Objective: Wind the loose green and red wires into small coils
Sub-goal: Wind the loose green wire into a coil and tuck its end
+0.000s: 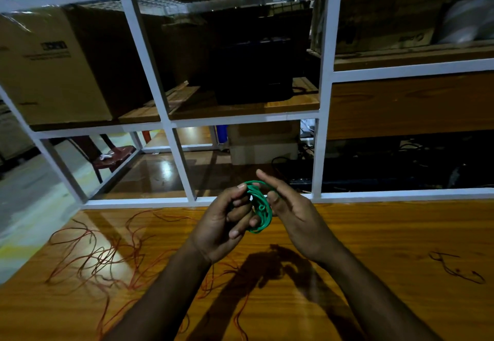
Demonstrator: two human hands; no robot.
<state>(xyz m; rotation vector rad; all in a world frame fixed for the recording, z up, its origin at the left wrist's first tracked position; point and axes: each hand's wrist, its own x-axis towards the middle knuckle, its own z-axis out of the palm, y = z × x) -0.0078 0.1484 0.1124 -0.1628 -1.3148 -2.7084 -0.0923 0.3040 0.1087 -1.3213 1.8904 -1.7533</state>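
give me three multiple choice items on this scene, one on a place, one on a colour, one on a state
1. Where do the loose red wires lie?
A. on the wooden table top
B. inside the cardboard box
C. over the shelf frame

2. What colour is the wire held between the hands?
A. red
B. green
C. blue

3. What state is the held wire in?
A. one straight length
B. wound into a small coil
C. cut into pieces

Key: 1 A, the red strands sprawl across the wooden table at left. 2 B, the green wire sits between left hand and right hand. 3 B, it forms bunched loops in the left hand's grip.
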